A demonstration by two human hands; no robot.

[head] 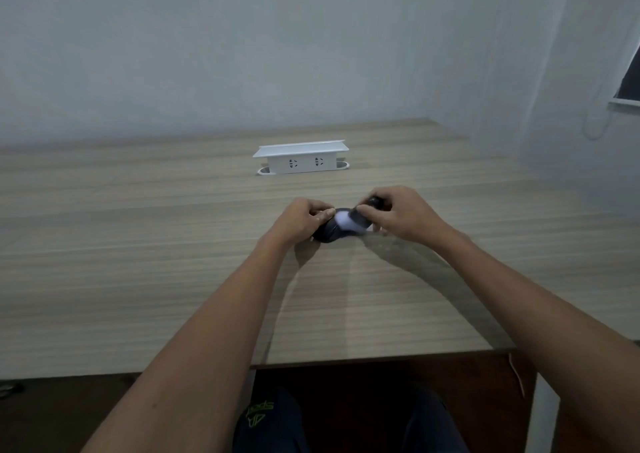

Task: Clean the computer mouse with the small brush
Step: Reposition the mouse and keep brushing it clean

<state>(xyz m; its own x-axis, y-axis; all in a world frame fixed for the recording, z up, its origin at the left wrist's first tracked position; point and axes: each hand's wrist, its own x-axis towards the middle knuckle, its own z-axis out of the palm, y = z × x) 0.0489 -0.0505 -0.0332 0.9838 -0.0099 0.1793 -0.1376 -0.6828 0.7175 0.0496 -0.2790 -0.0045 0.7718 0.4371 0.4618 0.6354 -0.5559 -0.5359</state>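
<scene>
While left hand [304, 222] grips mouse [329, 232], right hand [403, 218] presses brush [353, 218] on top.

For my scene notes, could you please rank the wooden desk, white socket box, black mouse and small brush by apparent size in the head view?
1. Wooden desk
2. White socket box
3. Black mouse and small brush: both partly hidden, too close to rank.

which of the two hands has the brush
The right hand holds the small brush, its pale bristles against the dark computer mouse. The left hand has no tool; it only steadies the mouse on the table.
</scene>
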